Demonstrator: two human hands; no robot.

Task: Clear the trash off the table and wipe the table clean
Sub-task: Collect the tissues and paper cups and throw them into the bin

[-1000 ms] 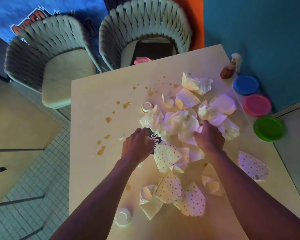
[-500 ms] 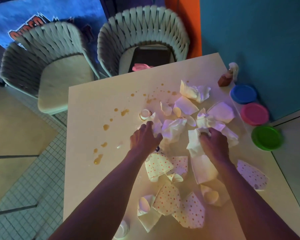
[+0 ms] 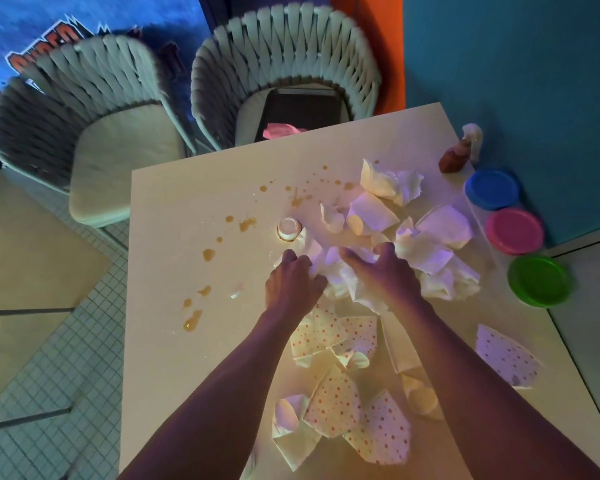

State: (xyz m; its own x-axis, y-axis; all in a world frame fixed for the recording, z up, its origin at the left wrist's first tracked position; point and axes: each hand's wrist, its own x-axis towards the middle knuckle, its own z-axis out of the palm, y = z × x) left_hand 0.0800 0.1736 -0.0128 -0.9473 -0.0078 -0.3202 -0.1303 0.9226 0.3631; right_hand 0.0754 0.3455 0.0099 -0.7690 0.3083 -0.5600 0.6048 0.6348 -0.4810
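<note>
Crumpled matt paper napkins (image 3: 409, 183) and dotted paper wrappers (image 3: 333, 403) litter the smooth, matt worktop (image 3: 187, 375), beside glossy plastic lids (image 3: 513, 230) and woven-strap chairs (image 3: 284, 60).

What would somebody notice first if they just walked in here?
Probably the heap of crumpled white napkins mid-table, with the left hand and right hand gathering it. Then the brown sauce drips across the table's left side, and the blue, pink and green plates along the right edge.
</note>
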